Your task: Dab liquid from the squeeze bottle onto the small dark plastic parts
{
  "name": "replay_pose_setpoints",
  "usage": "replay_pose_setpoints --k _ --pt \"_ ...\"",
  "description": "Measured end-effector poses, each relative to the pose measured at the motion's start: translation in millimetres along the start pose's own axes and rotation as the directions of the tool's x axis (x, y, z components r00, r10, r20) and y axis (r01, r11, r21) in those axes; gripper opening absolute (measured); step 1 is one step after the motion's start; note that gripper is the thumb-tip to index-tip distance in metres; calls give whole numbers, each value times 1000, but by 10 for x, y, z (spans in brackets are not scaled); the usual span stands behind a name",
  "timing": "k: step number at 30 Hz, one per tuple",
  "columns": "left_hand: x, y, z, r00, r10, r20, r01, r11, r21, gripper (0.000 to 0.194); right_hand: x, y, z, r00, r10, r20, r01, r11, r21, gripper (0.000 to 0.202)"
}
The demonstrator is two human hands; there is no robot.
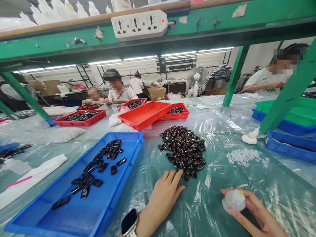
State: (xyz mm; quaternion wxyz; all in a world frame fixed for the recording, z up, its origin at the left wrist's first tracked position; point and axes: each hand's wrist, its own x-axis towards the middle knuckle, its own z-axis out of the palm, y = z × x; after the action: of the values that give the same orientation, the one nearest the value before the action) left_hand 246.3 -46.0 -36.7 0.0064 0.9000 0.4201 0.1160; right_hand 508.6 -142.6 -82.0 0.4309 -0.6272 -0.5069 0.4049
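My left hand (166,190) lies back up with its fingers stretched out. Its fingertips are at the near edge of a pile of small dark, glossy plastic parts (184,148). In my right hand (258,210), thumb and fingers pinch a small rounded, translucent white bottle (234,200), held low over the table. Part of the bottle is hidden by the fingers. Beyond that hand, small whitish pieces (244,157) are scattered on the plastic sheet. Left of my left hand, a blue tray (98,204) holds several more of the dark parts.
Red trays (144,115) stand farther back, some filled with dark parts. A green shelf frame with a power strip (139,24) crosses above. Its post (283,89) comes down at the right, beside a small white bottle (250,136) and blue trays (291,146). Other people sit across the table.
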Motion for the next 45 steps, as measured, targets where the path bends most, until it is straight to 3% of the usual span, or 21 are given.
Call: replay_pose_setpoints --k 3,8,13,18,22,25,27,29,31,33,36,39,45 --pt "-12 2 -55 997 65 37 -62 996 -70 24 -37 -78 8 999 -38 -39 37 999 -29 46" --pt "-115 -17 -76 997 80 22 -76 986 -149 8 -97 -70 -22 999 36 -9 -36 999 6 45" --pt "-89 10 -52 986 169 -15 -169 972 -166 36 -116 -13 -7 1000 10 -7 -10 1000 10 41" --pt "-109 257 -73 960 279 20 -266 932 -246 48 -129 -63 22 999 37 -30 -37 999 3 44" --pt "-167 372 -47 969 241 59 -205 913 -354 13 -146 -114 1 986 168 -20 -166 983 73 52" --pt "-206 327 -43 985 167 43 -132 893 -431 16 -148 -69 -22 984 175 -2 -175 981 86 51" --pt "-226 276 -56 998 41 41 -13 840 -542 18 -142 1 -23 994 113 9 -113 989 91 46" --pt "-238 242 -75 993 -73 90 115 728 -676 21 -138 71 -10 998 59 -12 -57 994 97 42" --pt "-242 238 -91 981 -92 168 189 618 -764 20 -141 111 10 998 38 -45 -33 995 95 41" --pt "-240 259 -97 971 -77 229 231 569 -789 20 -151 110 27 997 49 -57 -44 995 86 42" --pt "-227 296 -88 945 -154 288 327 432 -840 23 -167 59 36 995 86 -46 -83 994 64 44" --pt "-205 293 -91 932 -182 314 357 304 -883 25 -174 0 33 997 66 -51 -63 997 45 45" --pt "-187 270 -104 950 -92 298 312 233 -921 45 -190 -97 57 995 43 -87 -42 999 17 48"
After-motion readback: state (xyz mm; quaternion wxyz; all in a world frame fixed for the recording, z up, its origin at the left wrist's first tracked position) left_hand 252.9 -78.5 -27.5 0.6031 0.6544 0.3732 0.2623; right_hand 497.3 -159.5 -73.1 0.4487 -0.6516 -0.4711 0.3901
